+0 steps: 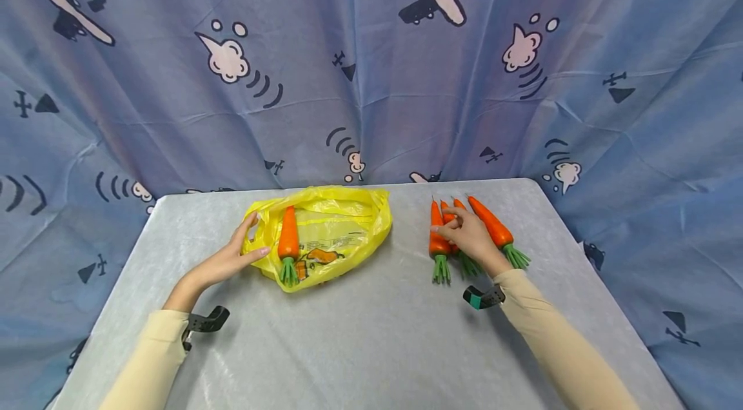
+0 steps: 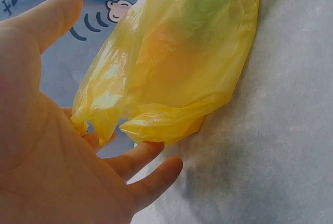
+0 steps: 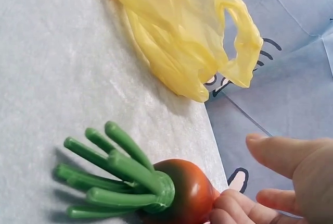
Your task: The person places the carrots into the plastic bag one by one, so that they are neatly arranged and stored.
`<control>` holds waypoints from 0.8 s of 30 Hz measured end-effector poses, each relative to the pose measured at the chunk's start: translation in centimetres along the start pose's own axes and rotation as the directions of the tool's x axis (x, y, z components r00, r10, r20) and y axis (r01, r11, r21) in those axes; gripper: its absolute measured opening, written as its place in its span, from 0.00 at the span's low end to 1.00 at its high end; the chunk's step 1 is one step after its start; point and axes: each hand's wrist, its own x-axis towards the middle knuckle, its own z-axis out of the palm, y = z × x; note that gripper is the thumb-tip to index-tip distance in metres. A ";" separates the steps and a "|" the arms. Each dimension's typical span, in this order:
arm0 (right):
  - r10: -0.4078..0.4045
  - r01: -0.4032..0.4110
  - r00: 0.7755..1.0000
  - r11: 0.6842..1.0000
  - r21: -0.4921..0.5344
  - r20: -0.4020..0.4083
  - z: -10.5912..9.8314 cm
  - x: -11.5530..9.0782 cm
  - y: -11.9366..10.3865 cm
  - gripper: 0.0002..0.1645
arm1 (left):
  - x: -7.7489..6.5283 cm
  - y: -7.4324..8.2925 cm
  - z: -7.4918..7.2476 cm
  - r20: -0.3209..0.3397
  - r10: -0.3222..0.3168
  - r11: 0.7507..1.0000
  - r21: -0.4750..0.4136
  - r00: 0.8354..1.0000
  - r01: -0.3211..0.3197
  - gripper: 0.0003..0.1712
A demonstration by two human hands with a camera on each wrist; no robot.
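Head view: left hand (image 1: 229, 258) lies open against the yellow bag (image 1: 342, 223), right hand's fingers (image 1: 447, 226) curl on clustered carrots (image 1: 439, 239).

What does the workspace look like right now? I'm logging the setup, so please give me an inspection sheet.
Surface: grey table, covered with a smooth cloth.
Job's things: yellow plastic bag lying flat, one carrot on it; a bunch of four carrots to the right, green tops toward the person.
Clutter: nothing seen.
Hands: left hand open, fingers at the bag's left edge; right hand resting on the bunch, fingers touching a carrot; grip unclear.
Cables: nothing seen; a dark camera mount on each wrist.
Surroundings: blue curtain with aeroplane print behind the table.
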 end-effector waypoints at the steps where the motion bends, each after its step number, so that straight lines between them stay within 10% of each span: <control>1: 0.000 0.000 1.000 1.000 -0.001 0.001 0.0 0.1 0.0 0.43 | 0.0 0.0 0.0 0.000 -0.001 1.000 0.000 1.000 0.001 0.55; 24: 0.098 -0.099 0.995 0.993 0.060 0.010 1.2 1.1 -1.2 0.40 | -0.2 0.0 0.1 0.008 -0.008 1.000 -0.004 1.000 0.008 0.54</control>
